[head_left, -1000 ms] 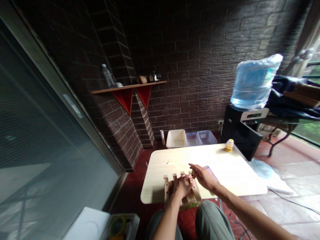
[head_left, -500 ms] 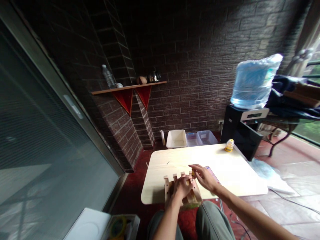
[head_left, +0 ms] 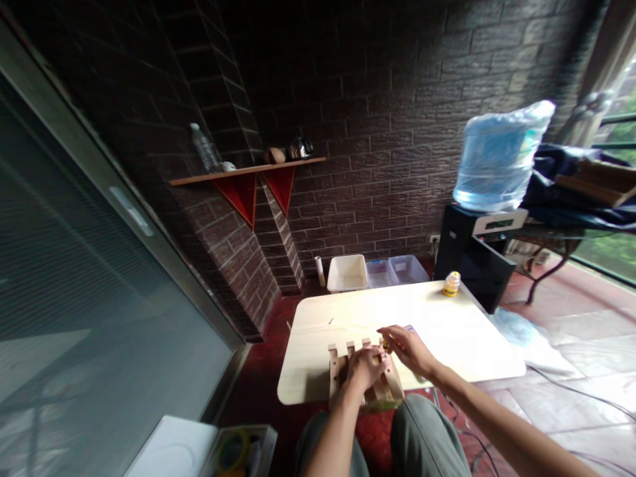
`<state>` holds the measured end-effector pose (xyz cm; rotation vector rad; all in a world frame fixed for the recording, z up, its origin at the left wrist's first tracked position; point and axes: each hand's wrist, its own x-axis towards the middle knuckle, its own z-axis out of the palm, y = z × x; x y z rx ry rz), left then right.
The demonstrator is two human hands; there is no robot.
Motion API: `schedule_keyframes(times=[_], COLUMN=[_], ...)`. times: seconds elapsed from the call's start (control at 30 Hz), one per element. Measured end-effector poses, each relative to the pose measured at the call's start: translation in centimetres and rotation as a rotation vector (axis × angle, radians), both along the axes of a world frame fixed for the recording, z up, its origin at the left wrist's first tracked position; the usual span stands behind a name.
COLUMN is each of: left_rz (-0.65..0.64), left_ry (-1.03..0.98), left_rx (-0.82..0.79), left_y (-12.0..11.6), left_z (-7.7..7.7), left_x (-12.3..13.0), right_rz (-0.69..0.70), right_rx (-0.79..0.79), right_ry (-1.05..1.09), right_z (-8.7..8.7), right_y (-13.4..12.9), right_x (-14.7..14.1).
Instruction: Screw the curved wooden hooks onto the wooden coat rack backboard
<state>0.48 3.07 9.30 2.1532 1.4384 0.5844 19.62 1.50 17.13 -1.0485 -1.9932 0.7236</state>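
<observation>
A slatted wooden piece (head_left: 334, 374) with several upright slats stands at the near edge of the pale table (head_left: 318, 311). My left hand (head_left: 365, 368) rests over its slats, fingers bent toward the right end. Just right of it, my right hand (head_left: 405, 346) is closed around a small yellow-handled tool (head_left: 385, 344), whose tip points down by my left fingertips. What my left fingers pinch there is too small to make out. A flat purple-edged object (head_left: 409, 328) lies partly under my right hand.
A yellow-and-clear jar (head_left: 452, 283) stands at the table's far right corner. A tiny dark item (head_left: 330, 321) lies on the left part. Behind are a cream bin (head_left: 346, 273), clear bins (head_left: 407, 269) and a water dispenser (head_left: 467, 255). My knees are below the near edge.
The view has shifted slightly. Both hands stay at the right end of the wooden piece, with the yellow-handled tool still in my right hand.
</observation>
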Motion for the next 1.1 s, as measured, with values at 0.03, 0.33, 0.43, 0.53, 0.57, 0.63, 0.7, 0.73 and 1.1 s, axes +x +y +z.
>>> schedule_keyframes(times=[0.03,0.33,0.43,0.53,0.57,0.63,0.7,0.73,1.1], left_rz=[-0.002,0.013,0.014,0.017,0.02,0.026,0.03,0.029,0.032], left_ry=[-0.001,0.002,0.009,0.011,0.012,0.015,0.019,0.021,0.037], left_rx=[-0.002,-0.008,-0.01,-0.011,-0.011,-0.008,-0.007,-0.007,-0.009], left_y=[0.0,-0.26,-0.06,0.09,0.1,0.06,-0.02,-0.06,-0.33], left_z=[-0.01,0.14,0.17,0.07,0.02,-0.05,-0.09,-0.09,0.29], left_x=[0.1,-0.22,-0.11,-0.04,-0.04,-0.11,-0.2,-0.24,-0.03], right_rz=[-0.009,-0.01,0.003,0.013,0.013,0.008,0.003,-0.002,-0.014], right_rx=[0.004,-0.004,0.023,0.047,0.046,0.037,0.027,0.024,0.013], right_ry=[-0.007,-0.046,-0.066,-0.083,-0.088,-0.09,-0.078,-0.07,-0.053], right_z=[-0.02,0.14,0.47,0.61,0.59,0.47,0.31,0.25,0.55], right_y=[0.02,0.03,0.23,0.45,0.49,0.53,0.5,0.46,0.04], right_x=[0.21,0.06,-0.19,-0.04,0.06,0.26,0.42,0.49,0.32])
